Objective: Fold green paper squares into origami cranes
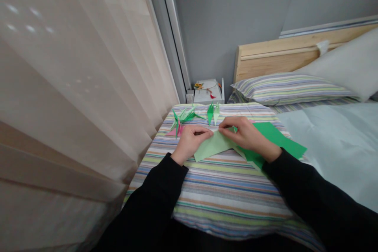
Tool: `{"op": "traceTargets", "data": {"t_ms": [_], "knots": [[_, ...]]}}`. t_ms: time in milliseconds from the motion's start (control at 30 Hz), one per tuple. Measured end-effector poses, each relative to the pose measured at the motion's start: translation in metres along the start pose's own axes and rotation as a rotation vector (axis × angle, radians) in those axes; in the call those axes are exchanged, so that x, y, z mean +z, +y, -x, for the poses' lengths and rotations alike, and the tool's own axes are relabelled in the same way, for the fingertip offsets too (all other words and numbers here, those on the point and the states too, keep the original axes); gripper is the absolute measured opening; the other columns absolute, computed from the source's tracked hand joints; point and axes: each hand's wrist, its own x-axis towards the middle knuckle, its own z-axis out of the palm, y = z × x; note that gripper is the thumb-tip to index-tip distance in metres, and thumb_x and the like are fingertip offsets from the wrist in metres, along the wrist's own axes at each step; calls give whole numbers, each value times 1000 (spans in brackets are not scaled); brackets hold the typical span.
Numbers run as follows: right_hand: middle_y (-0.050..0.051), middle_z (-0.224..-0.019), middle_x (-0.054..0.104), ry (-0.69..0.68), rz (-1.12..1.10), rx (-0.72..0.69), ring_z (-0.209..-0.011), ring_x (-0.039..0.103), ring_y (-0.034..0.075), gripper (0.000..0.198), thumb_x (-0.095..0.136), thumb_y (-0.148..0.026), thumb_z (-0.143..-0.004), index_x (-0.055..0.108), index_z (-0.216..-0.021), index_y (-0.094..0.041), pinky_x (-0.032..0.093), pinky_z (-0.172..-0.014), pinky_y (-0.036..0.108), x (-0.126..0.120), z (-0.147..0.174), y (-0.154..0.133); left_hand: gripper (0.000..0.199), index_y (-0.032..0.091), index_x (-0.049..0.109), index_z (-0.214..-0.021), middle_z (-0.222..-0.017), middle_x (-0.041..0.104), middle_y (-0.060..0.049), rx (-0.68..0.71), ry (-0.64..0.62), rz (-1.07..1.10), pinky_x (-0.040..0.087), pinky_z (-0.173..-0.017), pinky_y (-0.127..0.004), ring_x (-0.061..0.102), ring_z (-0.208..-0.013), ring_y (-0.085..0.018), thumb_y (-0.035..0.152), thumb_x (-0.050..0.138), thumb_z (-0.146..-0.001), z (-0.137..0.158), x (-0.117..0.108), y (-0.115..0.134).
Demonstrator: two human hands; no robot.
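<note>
Left hand (193, 141) and right hand (245, 136) pinch a pale sheet (211, 147) at center frame, fingertips closed on its upper edge. From here, its folding looks early; folded pieces (210, 113) above seem done, green paper (274, 136) at right unworked.

Site: a bedroom, domestic in character. Evidence: wooden headboard (262, 65) stands against grey wall (230, 15); striped pillow (289, 88) lies below it; pale blue bedding (330, 138); small white bedside stand (201, 95); beige curtain (103, 67) hangs at left.
</note>
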Motion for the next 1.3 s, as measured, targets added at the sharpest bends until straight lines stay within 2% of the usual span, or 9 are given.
{"op": "traceTargets", "data": {"t_ms": [233,400,467,533,600,767,933,1033,1300], "knots": [[5,-72,70,205,-53,159,-68,63,20,17,60,-26,-86,70,-75,-18,46,-68,32,-7,-4,9,16,19,83,-71,-78,79,-7,-108,99,123,50,-75,-34,68,-74,-21,34,86,-65,-1,-2,1],[3,-69,65,452,-211,282,-66,61,19,19,63,-35,-87,65,-78,-19,46,-66,32,-6,-6,19,19,19,84,-72,-75,79,-6,-173,181,203,48,-72,-31,66,-72,-20,34,87,-61,0,-1,1],[4,-79,68,420,-323,272,-73,63,19,19,66,-39,-87,67,-87,-19,48,-69,32,-5,-5,17,21,18,84,-74,-78,79,-6,-167,180,209,48,-73,-31,67,-73,-20,35,87,-63,1,-1,2],[4,-83,69,287,-389,263,-74,62,18,22,68,-40,-87,68,-91,-19,47,-66,30,-2,-5,12,22,18,84,-77,-81,80,-7,-152,159,208,49,-75,-31,67,-76,-20,36,87,-65,1,0,3],[2,-74,65,218,-387,255,-67,58,16,23,66,-40,-88,67,-82,-18,43,-61,29,0,-4,7,22,18,84,-78,-84,80,-8,-121,124,174,51,-78,-33,69,-79,-22,37,86,-67,1,0,3],[0,-66,60,227,-365,264,-61,51,14,25,66,-39,-87,67,-74,-17,37,-55,27,4,-4,-1,20,18,84,-78,-87,81,-9,-27,40,39,53,-85,-37,72,-85,-25,38,84,-72,1,-1,3],[0,-64,59,188,-363,308,-57,48,13,26,66,-39,-87,67,-74,-17,35,-52,27,7,-5,-8,18,19,84,-77,-86,81,-7,-36,22,67,54,-84,-38,72,-85,-25,37,82,-73,1,-2,3],[1,-65,61,220,-346,303,-59,50,14,25,67,-39,-87,67,-73,-17,37,-54,27,6,-4,-8,18,19,83,-75,-85,81,-7,-59,33,79,53,-82,-36,72,-83,-24,37,82,-73,2,-1,3],[1,-63,62,419,-222,309,-60,54,16,24,67,-37,-86,66,-71,-18,40,-57,29,-1,-5,3,18,16,82,-72,-78,79,-6,-98,101,151,52,-75,-33,68,-74,-21,34,83,-68,0,-2,5]]}}
